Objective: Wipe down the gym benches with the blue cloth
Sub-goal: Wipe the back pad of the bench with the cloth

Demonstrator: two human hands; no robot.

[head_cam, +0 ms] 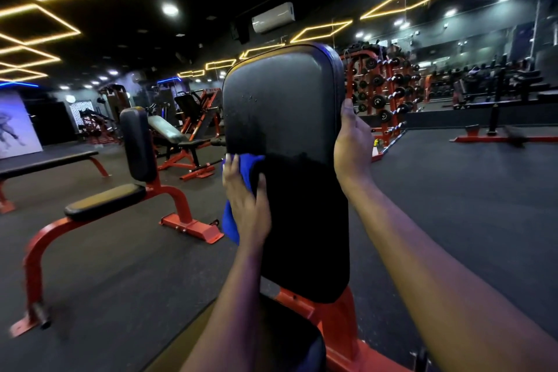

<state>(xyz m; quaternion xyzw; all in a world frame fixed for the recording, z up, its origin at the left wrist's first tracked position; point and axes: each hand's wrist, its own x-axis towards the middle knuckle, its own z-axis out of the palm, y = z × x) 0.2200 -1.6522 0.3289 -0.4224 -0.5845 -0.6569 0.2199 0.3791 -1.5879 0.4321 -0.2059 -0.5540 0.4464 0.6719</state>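
Right now I'm mid-wipe on the upright back pad of the bench at my twelve o'clock. My left hand lies flat over the blue cloth, fingers straight and pointing up, the thumb reaching onto the pad's face. It presses the cloth against the pad's nine o'clock edge, about halfway up. My right hand braces the three o'clock edge, thumb pointing up along it. I cannot tell whether its fingers curl round the back.

The pad's lower half looks darker than its greyer, speckled top. I'd guess the bottom is done and the top is still to do, though shadow may account for some of that. The next move calls for steady pressure up and across toward twelve o'clock, with the right hand holding the pad against the push. The seat near my six o'clock would follow.

More remain: a second upright bench at ten o'clock, and a flat bench at nine o'clock.

As for writing, nothing reads. The wall poster at nine o'clock shows only a figure. The air conditioner at twelve and the dumbbell rack at one o'clock carry marks too small to make out.
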